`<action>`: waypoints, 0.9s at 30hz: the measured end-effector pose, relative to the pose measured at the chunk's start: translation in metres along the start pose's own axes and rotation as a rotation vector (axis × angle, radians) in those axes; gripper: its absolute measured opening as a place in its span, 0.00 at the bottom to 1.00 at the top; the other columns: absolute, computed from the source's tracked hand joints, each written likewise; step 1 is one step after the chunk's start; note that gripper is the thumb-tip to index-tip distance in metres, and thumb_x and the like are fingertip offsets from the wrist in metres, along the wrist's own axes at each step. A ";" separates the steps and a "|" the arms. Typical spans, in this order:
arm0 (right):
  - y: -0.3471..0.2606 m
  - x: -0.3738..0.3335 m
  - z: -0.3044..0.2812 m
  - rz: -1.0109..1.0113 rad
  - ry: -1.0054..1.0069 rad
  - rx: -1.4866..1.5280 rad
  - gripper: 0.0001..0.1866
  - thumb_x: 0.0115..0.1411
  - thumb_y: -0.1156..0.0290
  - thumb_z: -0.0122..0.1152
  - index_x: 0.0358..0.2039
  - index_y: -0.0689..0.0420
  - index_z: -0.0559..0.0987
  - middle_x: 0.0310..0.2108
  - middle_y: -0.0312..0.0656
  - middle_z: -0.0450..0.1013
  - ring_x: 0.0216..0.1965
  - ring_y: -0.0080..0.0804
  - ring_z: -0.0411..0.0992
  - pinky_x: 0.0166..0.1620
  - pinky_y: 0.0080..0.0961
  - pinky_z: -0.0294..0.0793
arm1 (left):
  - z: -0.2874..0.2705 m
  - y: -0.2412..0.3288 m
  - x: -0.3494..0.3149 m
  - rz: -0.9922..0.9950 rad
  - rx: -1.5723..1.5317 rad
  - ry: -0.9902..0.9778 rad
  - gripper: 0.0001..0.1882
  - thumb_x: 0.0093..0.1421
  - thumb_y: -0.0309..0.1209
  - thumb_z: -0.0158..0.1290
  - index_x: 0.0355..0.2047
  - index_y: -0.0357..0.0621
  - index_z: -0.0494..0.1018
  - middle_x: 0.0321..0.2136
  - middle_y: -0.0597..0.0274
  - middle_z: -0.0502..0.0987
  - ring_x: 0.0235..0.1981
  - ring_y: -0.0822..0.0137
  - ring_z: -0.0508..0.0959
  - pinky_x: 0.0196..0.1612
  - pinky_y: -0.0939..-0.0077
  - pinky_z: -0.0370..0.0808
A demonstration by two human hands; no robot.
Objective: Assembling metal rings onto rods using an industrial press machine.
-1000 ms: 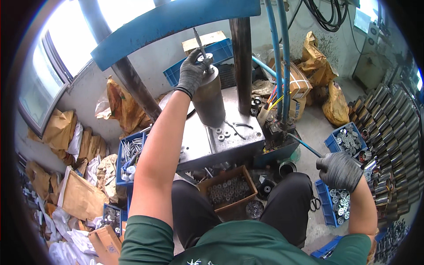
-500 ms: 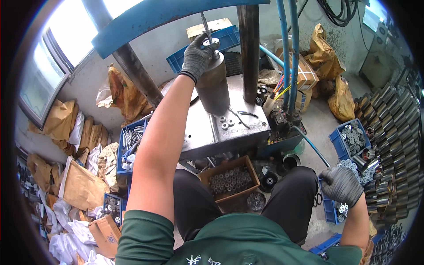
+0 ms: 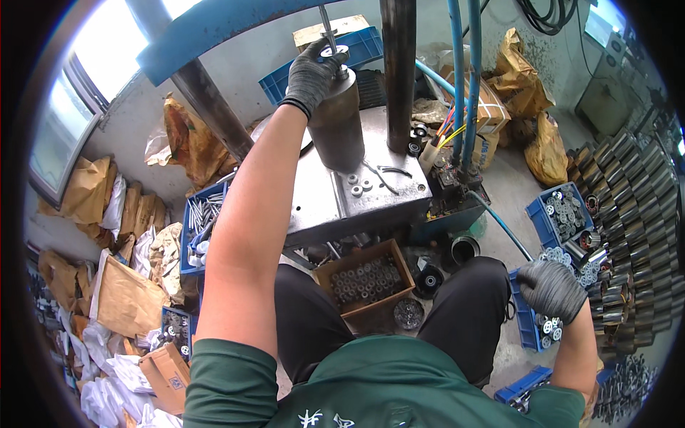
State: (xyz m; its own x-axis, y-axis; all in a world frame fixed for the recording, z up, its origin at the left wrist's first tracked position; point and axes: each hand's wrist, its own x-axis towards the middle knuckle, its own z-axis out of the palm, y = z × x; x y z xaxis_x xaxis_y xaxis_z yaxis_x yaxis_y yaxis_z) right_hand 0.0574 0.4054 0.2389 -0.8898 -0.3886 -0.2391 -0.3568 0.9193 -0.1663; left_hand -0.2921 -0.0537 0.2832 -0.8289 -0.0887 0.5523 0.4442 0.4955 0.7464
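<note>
Metal disc (image 3: 334, 51): one, round and thin, pale and shiny on top, set around the shaft just above the cylinder.
Shaft (image 3: 327, 28): one, slim, grey, rising from the disc toward the press beam.
Cylinder (image 3: 338, 128): one, thick, dull grey-brown, standing upright on the bench, its flat top paler than its side.
My left hand (image 3: 310, 80): grey-gloved, fingers curled closed around the disc's edge; how the fingertips sit on the far side I cannot tell.
My right hand (image 3: 553, 289): grey-gloved, closed into a fist on the end of a lever.
Lever (image 3: 503, 225): one, thin, bluish, slanting down to my fist from the press's right side.
Bench (image 3: 311, 215): bare steel, carrying three small rings (image 3: 367, 185) and a dark curved piece (image 3: 394, 170) near the cylinder's foot.
Press: two dark columns (image 3: 398, 85), one blue beam (image 3: 214, 32) overhead.
Beneath: one cardboard box (image 3: 335, 307) of small rings, too many to count.
</note>
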 end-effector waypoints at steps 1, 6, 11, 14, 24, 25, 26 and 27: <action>-0.001 0.000 -0.003 -0.007 0.109 0.071 0.11 0.56 0.69 0.60 0.37 0.58 0.85 0.32 0.53 0.79 0.36 0.57 0.78 0.41 0.48 0.78 | -0.001 0.001 -0.001 0.013 0.040 0.013 0.30 0.59 0.45 0.70 0.60 0.51 0.78 0.34 0.55 0.86 0.34 0.68 0.85 0.43 0.71 0.81; 0.002 0.003 -0.015 0.026 0.265 0.127 0.13 0.56 0.68 0.61 0.39 0.59 0.85 0.33 0.55 0.80 0.36 0.57 0.79 0.43 0.48 0.80 | -0.001 0.007 -0.003 -0.009 -0.020 0.006 0.30 0.58 0.43 0.71 0.60 0.50 0.78 0.31 0.56 0.85 0.32 0.69 0.85 0.41 0.71 0.81; 0.009 0.003 -0.009 -0.078 0.081 0.022 0.11 0.55 0.71 0.60 0.37 0.58 0.85 0.32 0.54 0.80 0.37 0.55 0.80 0.44 0.45 0.80 | -0.004 0.012 -0.006 -0.005 0.011 -0.023 0.28 0.60 0.43 0.69 0.57 0.45 0.79 0.36 0.57 0.85 0.36 0.69 0.84 0.45 0.74 0.81; 0.007 0.007 -0.013 -0.088 0.278 0.056 0.10 0.56 0.74 0.61 0.39 0.59 0.84 0.33 0.54 0.79 0.37 0.54 0.80 0.43 0.44 0.80 | -0.006 0.015 -0.009 -0.068 -0.011 -0.042 0.27 0.61 0.43 0.68 0.55 0.42 0.80 0.38 0.58 0.85 0.37 0.70 0.84 0.47 0.76 0.81; 0.027 0.122 -0.121 -0.286 1.415 -0.176 0.08 0.63 0.80 0.65 0.42 0.59 0.81 0.37 0.47 0.80 0.37 0.42 0.82 0.42 0.31 0.81 | -0.006 0.010 -0.006 -0.079 -0.075 -0.073 0.25 0.61 0.44 0.67 0.52 0.39 0.81 0.39 0.60 0.85 0.42 0.70 0.82 0.51 0.74 0.77; 0.029 0.134 -0.127 -0.284 1.425 -0.108 0.06 0.63 0.78 0.65 0.41 0.59 0.81 0.36 0.46 0.80 0.36 0.40 0.82 0.42 0.31 0.81 | -0.006 0.010 -0.006 -0.083 -0.069 -0.075 0.25 0.61 0.44 0.68 0.52 0.39 0.81 0.39 0.59 0.85 0.42 0.70 0.82 0.51 0.74 0.78; 0.031 0.143 -0.131 -0.283 1.434 -0.039 0.05 0.64 0.76 0.65 0.41 0.59 0.80 0.35 0.45 0.80 0.35 0.39 0.82 0.41 0.32 0.80 | -0.006 0.009 -0.005 -0.072 -0.079 -0.078 0.25 0.61 0.44 0.68 0.52 0.39 0.81 0.39 0.59 0.85 0.42 0.70 0.82 0.51 0.74 0.78; 0.033 0.148 -0.134 -0.282 1.434 -0.038 0.05 0.64 0.76 0.65 0.41 0.59 0.80 0.35 0.45 0.80 0.35 0.39 0.82 0.41 0.32 0.80 | -0.005 0.009 -0.005 -0.058 -0.079 -0.062 0.26 0.60 0.45 0.68 0.52 0.40 0.81 0.37 0.59 0.85 0.40 0.70 0.83 0.49 0.74 0.79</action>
State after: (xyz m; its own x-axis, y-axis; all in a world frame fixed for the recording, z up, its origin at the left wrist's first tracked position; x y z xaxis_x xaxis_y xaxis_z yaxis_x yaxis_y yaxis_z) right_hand -0.1237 0.3868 0.3259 -0.2968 -0.1789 0.9380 -0.5505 0.8347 -0.0150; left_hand -0.2818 -0.0532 0.2888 -0.8722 -0.0605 0.4854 0.4186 0.4211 0.8046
